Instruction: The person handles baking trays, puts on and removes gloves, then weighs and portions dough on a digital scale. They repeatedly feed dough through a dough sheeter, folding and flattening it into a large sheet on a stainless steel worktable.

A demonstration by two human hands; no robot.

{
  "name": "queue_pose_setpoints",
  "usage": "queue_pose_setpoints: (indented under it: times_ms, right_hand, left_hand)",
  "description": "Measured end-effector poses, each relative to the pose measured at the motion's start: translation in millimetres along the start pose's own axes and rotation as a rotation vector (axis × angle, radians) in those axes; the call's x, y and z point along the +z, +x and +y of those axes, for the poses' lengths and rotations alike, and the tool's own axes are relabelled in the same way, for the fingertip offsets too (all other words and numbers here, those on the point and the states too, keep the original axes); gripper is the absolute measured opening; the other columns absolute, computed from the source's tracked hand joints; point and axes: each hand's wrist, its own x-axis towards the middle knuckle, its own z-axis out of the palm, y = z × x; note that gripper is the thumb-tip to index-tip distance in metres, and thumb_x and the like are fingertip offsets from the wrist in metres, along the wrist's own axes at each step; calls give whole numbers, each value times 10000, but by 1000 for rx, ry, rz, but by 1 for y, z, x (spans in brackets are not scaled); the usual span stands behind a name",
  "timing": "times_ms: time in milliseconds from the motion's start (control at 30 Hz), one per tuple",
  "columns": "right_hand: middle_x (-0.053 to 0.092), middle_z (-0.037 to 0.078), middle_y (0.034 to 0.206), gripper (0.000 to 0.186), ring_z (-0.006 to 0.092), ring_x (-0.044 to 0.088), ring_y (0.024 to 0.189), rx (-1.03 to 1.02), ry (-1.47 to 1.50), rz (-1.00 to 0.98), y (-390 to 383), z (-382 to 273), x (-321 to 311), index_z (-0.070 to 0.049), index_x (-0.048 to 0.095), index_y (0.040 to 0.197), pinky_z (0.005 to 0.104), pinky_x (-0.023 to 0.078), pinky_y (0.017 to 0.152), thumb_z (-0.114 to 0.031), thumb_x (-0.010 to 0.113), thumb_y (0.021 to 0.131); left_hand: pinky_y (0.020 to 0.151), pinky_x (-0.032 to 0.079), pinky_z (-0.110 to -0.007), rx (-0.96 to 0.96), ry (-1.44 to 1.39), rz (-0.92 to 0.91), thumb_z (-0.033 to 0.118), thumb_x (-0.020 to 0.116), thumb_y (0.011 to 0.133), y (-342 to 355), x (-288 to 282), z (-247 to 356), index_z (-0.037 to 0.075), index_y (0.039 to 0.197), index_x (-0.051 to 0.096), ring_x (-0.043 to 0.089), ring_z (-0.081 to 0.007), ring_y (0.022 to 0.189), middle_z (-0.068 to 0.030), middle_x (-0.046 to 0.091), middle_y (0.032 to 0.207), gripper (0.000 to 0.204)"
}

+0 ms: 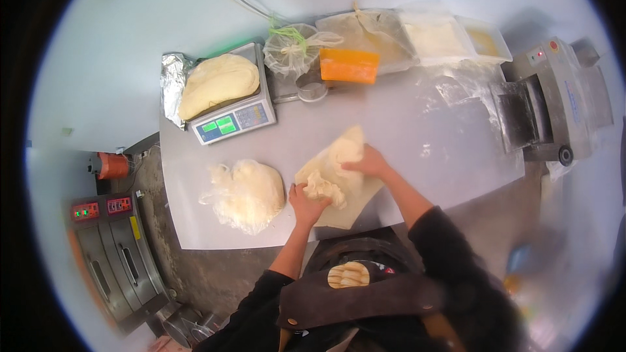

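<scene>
Grey table (398, 107): clear bag (218, 208) holds pale dough (254, 186); left hand (304, 206) grips crumpled lump (325, 190), right hand (372, 161) touches flat sheet (356, 193), grip unclear.

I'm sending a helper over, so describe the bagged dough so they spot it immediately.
On the grey table, look to the near left, nearer than the digital scale and left of the person's left hand. The bagged dough is the pale, rounded lump there. Clear plastic wraps it, unlike the bare dough on the scale.
</scene>
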Motion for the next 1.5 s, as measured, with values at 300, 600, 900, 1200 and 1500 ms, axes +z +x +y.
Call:
queue_pose_setpoints:
  times_ms: [300,600,900,1200,1500]
  right_hand:
    - [476,261,1525,957,418,454,1414,-121,-372,245,-7,21,82,-8,468,1533,508,375,1177,-613,750,847]
    - [539,244,1318,1002,418,507,1205,-307,-203,374,-65,49,93,-33,381,1589,529,416,1063,-442,818,786]
    - [518,191,1360,676,359,512,1248,-673,-17,384,-343,145,-168,-87,525,1511,458,459,1071,-198,730,876]
    - [741,37,1007,169,101,658,893,-280,543,1516,-613,403,-458,-15,742,1100,292,551,811,-143,718,993]
    - [775,90,975,223,238,733,920,57,160,1830,-712,559,-756,-66,776,1078,374,569,825,-222,754,921]
  left_hand:
    - [1120,418,-430,-778,-1282,-370,459,643,1026,-11,-6,-38,33,1547,422,509,-265,1355,-142,505,1518,709]
    - [1143,456,-473,-364,-1161,-220,360,675,1014,-22,21,35,70,1568,397,563,-284,1345,-121,554,1502,684]
    - [1187,418,-563,-159,-1545,-699,557,409,1058,-102,169,316,94,1592,381,498,-403,1416,-175,479,1572,707]
    - [1105,460,-542,60,-1556,-1115,521,436,1071,-168,359,597,89,1530,434,534,-381,1303,-161,527,1448,631]
    - [1027,496,-502,35,-1512,-1575,503,465,1070,-216,532,806,81,1489,452,554,-355,1193,-153,546,1333,594]
